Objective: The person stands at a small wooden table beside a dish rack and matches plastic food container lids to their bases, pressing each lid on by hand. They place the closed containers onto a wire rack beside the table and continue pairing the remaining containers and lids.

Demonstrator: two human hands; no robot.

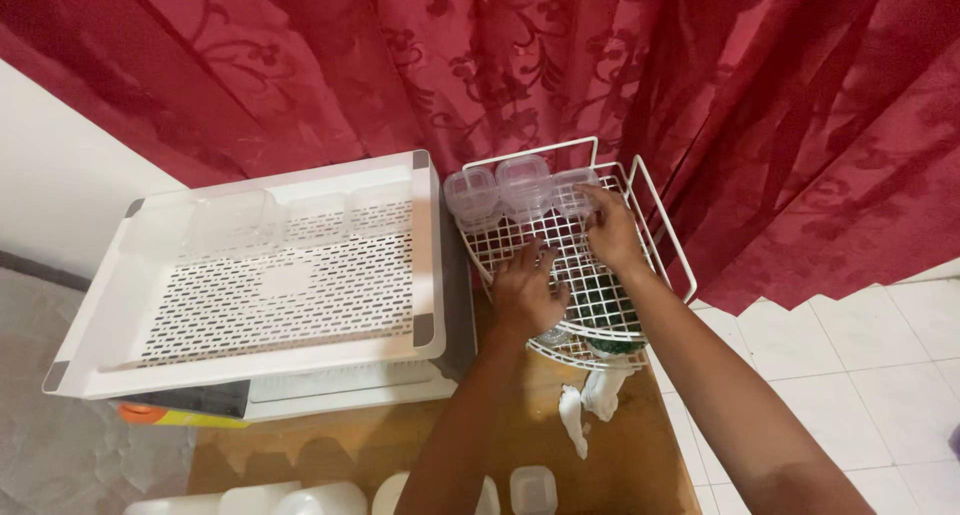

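A white perforated plastic drying tray [250,295] sits at the left on a wooden table [330,455], with clear containers [235,220] along its far edge, and beside it to the right stands a white wire corner rack [600,305]. On that rack's top shelf a person's left hand [525,295] lies flat, palm down with fingers loosely spread and gripping nothing, while the right hand [612,233] reaches to the far edge, its fingertips touching the rightmost of three small clear lidded tubs [572,190] lined up against the red curtain [600,65]; whether those fingers have closed on the tub cannot be told. The work appears to be at the arranging stage, the tubs being set in a row along the far rail. Any next move looks to call for a light pinch on the tub's lid and care not to nudge its neighbours. Crumpled white cloth [590,405] hangs below the rack
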